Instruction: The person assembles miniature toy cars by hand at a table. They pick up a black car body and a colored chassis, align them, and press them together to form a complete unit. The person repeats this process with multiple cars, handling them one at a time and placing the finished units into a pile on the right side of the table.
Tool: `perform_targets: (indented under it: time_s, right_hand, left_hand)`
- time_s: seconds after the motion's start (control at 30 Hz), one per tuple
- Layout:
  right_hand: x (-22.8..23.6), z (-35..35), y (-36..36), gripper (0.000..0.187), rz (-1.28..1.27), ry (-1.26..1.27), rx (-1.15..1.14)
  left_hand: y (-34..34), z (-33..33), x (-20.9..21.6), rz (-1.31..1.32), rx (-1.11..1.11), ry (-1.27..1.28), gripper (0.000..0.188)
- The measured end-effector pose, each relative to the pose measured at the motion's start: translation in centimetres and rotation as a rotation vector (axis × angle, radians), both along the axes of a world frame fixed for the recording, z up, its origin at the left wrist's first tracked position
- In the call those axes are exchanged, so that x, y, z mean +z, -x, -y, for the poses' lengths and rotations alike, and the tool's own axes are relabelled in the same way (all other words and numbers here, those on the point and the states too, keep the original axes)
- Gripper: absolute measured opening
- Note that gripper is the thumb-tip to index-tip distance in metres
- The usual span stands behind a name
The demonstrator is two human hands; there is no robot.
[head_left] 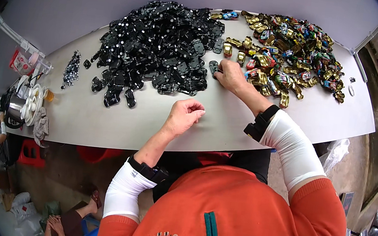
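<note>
My right hand [233, 77] reaches to the middle of the table, its fingertips closed at the edge of a dark toy car base [213, 67]. Closer to me, my left hand [184, 118] is raised over the table with the fingers curled and thumb pressed to them; whatever it may hold is too small to make out. A large heap of black toy car bases [155, 46] rises beyond my left hand. To the right spreads a heap of gold and coloured toy car shells [297, 56]. Between the heaps, two gold car shells [241, 57] and another dark base [218, 45] stand apart.
A small pile of shiny metal bits [71, 70] lies on the white table [101, 128] at the left. White cups on a tray [33, 104], a cloth [42, 126] and a kettle [16, 109] crowd its left end. Other people sit at far left and lower left. Red stools [31, 153] stand below.
</note>
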State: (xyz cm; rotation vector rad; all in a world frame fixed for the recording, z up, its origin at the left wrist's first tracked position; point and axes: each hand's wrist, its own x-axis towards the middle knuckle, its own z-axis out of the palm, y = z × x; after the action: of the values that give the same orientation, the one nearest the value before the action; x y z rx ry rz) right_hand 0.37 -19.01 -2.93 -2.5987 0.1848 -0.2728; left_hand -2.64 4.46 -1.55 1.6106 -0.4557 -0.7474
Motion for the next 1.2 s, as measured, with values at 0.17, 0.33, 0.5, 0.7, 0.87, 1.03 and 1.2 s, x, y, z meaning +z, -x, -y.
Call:
perform_targets:
  time_s: [0.17, 0.33, 0.5, 0.7, 0.87, 1.03, 1.2]
  right_hand:
    - [0.7, 0.5, 2.9, 0.019, -0.157, -0.778, -0.049]
    - [2.6, 1.2, 6.6, 0.012, -0.548, -1.939, -0.002]
    - [2.8, 0.2, 8.7, 0.016, -0.623, -2.173, 0.051]
    - [3.5, -1.7, 10.1, 0.015, -0.744, -2.065, 0.089]
    - [5.3, -3.0, 10.6, 0.02, -0.527, -1.644, 0.135]
    - [4.0, 4.5, 10.1, 0.012, 0.257, -0.113, -0.101]
    - [4.7, 6.2, 11.0, 0.023, -0.019, 0.277, -0.198]
  left_hand:
    - [-0.7, 2.1, -0.6, -0.207, 0.173, 0.298, 0.006]
    - [-0.3, 3.6, -0.1, 0.61, 0.373, 0.245, 0.02]
    - [0.2, 1.9, 2.4, 0.858, 0.339, 0.083, 0.039]
    - [0.5, 1.9, 3.6, 1.331, 0.01, 0.095, 0.054]
    - [1.2, 1.4, 2.3, 0.714, 0.118, 0.089, 0.043]
    - [0.7, 1.5, 0.9, -0.001, 0.216, 0.326, 0.036]
    - [0.5, 1.0, -0.4, 0.493, 0.209, -0.032, 0.034]
